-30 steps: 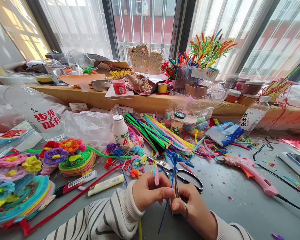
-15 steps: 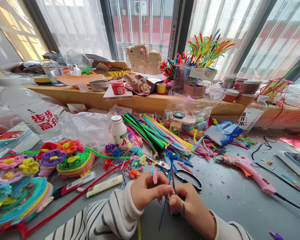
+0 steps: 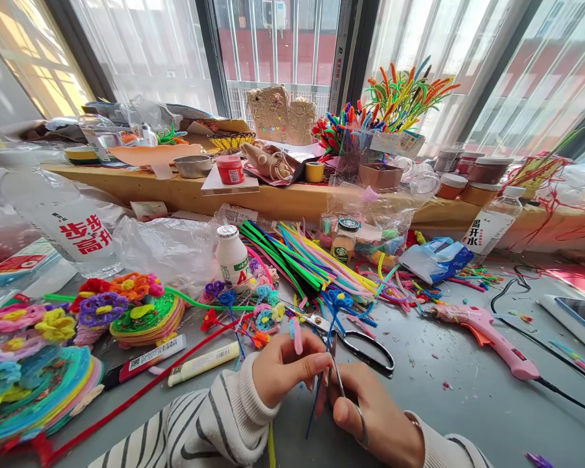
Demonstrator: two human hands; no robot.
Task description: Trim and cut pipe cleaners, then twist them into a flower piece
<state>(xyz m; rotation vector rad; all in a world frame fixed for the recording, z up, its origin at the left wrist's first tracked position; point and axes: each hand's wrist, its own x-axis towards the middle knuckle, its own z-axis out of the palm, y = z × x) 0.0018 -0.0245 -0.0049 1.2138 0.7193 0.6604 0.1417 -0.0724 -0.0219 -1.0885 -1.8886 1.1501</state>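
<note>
Head view: left grip (image 3: 283,369) tight on blue pipe cleaner (image 3: 340,301), right grip (image 3: 368,413) on perhaps pliers (image 3: 338,374).

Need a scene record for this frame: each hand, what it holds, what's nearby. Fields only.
left hand: pinches blue pipe cleaner by its stem; pink pipe cleaner piece sticks up between its fingers
right hand: grips thin metal tool against that stem
surface: grey table
behind hands: scissors, pipe cleaner bundle
right: pink glue gun, corded
left: stacked pipe-cleaner discs, glue tube
</note>
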